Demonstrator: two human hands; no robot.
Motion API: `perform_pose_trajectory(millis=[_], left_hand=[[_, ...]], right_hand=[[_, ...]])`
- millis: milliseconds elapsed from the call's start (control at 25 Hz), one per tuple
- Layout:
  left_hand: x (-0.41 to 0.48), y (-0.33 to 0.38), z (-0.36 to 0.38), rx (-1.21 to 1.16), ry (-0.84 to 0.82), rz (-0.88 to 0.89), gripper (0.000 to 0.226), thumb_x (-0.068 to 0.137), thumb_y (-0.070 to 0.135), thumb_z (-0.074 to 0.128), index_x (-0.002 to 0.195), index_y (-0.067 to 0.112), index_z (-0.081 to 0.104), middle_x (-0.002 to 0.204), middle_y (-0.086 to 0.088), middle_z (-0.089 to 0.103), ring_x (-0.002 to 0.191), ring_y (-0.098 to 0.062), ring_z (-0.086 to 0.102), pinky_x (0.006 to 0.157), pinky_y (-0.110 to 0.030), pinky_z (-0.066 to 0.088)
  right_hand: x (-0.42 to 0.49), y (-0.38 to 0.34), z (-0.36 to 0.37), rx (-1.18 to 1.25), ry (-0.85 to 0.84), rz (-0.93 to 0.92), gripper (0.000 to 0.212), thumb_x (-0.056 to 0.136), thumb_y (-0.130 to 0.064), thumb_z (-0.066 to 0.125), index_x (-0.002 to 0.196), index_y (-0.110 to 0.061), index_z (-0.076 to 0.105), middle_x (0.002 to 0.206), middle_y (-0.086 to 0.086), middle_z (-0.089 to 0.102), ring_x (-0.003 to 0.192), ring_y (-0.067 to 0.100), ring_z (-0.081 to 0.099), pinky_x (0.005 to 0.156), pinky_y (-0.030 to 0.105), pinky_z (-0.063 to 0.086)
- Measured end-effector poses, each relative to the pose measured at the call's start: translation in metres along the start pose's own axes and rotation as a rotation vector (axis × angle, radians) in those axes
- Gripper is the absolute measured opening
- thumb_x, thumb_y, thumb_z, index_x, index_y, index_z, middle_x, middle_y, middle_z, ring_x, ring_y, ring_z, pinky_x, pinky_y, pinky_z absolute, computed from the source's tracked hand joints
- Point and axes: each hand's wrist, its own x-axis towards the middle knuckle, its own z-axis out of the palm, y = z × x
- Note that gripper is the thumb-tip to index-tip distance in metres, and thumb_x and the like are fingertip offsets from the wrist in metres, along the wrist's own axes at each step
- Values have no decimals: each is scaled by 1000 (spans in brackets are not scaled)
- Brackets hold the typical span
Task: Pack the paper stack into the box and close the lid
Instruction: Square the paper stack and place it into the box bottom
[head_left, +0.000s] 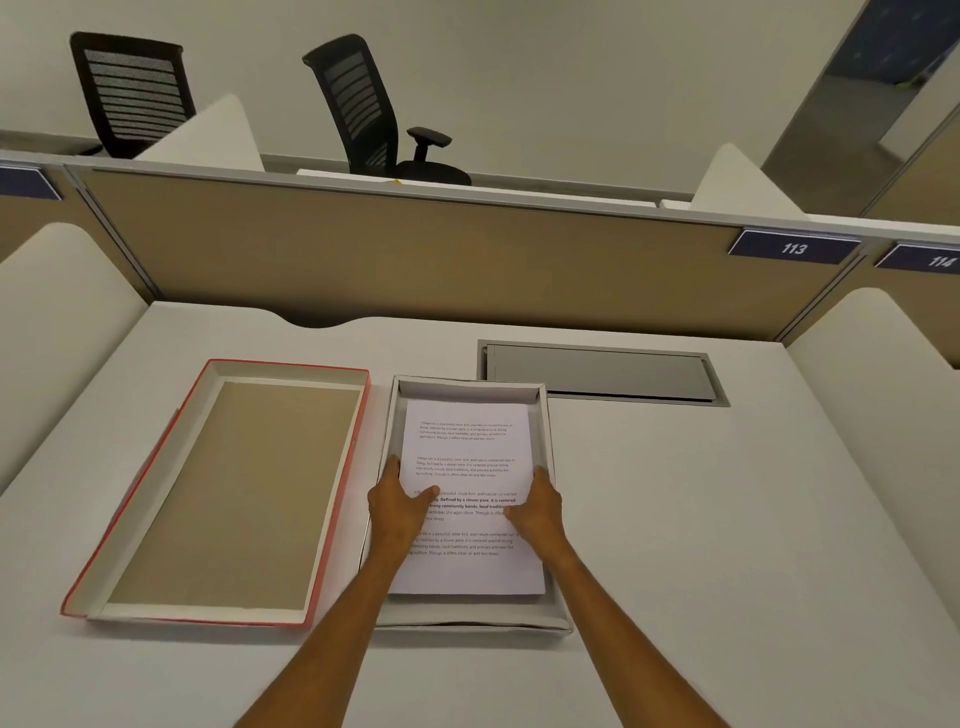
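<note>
Two hands on the paper stack (467, 467), head view only. The stack lies flat inside the white box (470, 385), printed side up, text in short blocks. It sits within the box walls, with a gap showing at the far end and a narrower one at the near end.

Left hand (397, 506): grip pinching the stack's left edge, thumb on the top sheet, fingers tucked down between paper and the box's left wall. Right hand (537, 506): same on the right edge, thumb on the top sheet, fingers hidden along the right wall. Cannot tell whether the stack is fully resting on the box floor or slightly held up.

Lid (234, 493) is off, lying upside down on the worktop (727, 519) just left of the box, close beside it but not touching as far as I can see. Red outer rim, white inner walls, brown cardboard inside. Its long sides run roughly parallel to the box's.

Grey cable hatch (602, 371) is set into the worktop beyond the box's far right corner. Beige partition (415, 249) runs along the back, with a blue plate reading 113 (794, 248) at right. Two black mesh office chairs (363, 104) stand behind the partition.
</note>
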Motion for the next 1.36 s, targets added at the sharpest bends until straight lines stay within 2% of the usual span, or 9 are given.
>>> perform_pose_trajectory(millis=[160,480,720,880,1000,1080,1160,1280,1360], left_hand=[[1,8,-7,3,-40,-9,56,72,22,83,115,5,52,122,-11,65,105,-27,65,93,-42,55],[-3,13,-11,-16,-88,8,72,76,18,80,136,6,42,138,-12,54,123,-33,55,103,-45,45],[0,9,-12,32,-125,-25,74,76,27,80,136,8,41,137,-12,56,122,-32,56,103,-47,48],[-12,27,-21,135,-152,63,84,84,22,72,150,6,22,148,-10,46,133,-30,47,108,-45,40],[-39,49,-33,59,-111,160,67,87,20,69,144,10,36,137,4,52,125,-16,52,104,-42,44],[-62,57,-38,-172,-163,1,55,84,20,73,134,11,51,134,-1,58,121,-20,57,103,-39,47],[-84,56,-39,-539,-323,-294,37,83,12,73,118,5,63,124,-15,66,112,-29,65,96,-37,54],[-106,48,-31,-914,-469,-750,35,84,-4,66,117,-9,56,123,-31,59,113,-43,62,82,-47,59],[-115,42,-26,-1050,-506,-888,35,83,-7,64,116,0,55,128,-31,54,114,-49,59,85,-60,52]], right_hand=[[1,1,-6,115,-45,64,53,81,0,71,126,-5,42,126,14,56,97,16,53,75,22,49],[3,-4,-10,187,-64,130,59,82,-3,71,133,-4,41,132,15,54,117,30,56,93,36,50],[0,-4,-10,138,-76,112,62,83,1,68,136,-3,37,134,15,52,112,24,55,89,28,48],[-3,-6,-15,73,-106,71,52,85,-6,69,129,-3,41,131,15,54,109,24,57,84,25,47],[-1,-18,-26,41,-104,36,49,87,-10,68,129,-5,43,132,13,55,117,27,57,82,26,47],[10,-31,-35,17,-77,-32,53,88,-12,67,134,-5,43,137,12,53,122,27,54,86,26,46],[27,-45,-42,-9,-61,-124,58,88,-12,67,139,-5,42,141,12,51,127,27,51,95,27,42],[58,-65,-42,-83,-90,-244,53,89,-12,66,137,-7,45,139,11,53,127,26,51,94,23,39],[77,-73,-37,-150,-139,-299,50,91,-13,63,138,-11,45,140,9,52,129,26,50,98,28,41]])
